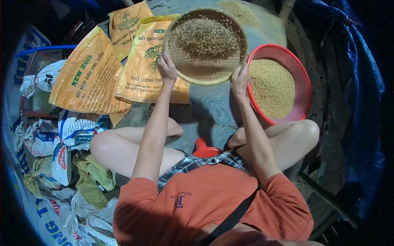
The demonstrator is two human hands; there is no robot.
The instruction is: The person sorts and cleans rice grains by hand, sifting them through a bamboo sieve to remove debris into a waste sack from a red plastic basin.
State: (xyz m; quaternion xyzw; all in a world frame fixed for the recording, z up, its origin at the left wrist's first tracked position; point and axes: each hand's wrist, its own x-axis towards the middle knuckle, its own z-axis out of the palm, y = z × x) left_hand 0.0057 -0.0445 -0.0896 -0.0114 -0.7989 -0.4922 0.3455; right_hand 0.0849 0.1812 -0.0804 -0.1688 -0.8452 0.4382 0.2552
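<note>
A round woven winnowing basket (207,74) is held out in front of me over the floor. Loose grains (205,41) fill its far and middle part, some of them looking blurred as if tossed up. My left hand (167,67) is closed on the near left rim, and my right hand (239,80) grips the near right rim. Just right of my right hand stands a red basin (304,88) holding a heap of yellowish grain (271,88). Between my crossed legs lies a red plastic object with a handle (206,151), partly hidden by my shorts.
Yellow printed sacks (88,78) lie flat at the left, one partly under the basket. Crumpled white and green bags (82,139) pile up beside my left knee. Some grain (240,12) is scattered on the floor beyond. A blue tarp (363,102) hangs at the right.
</note>
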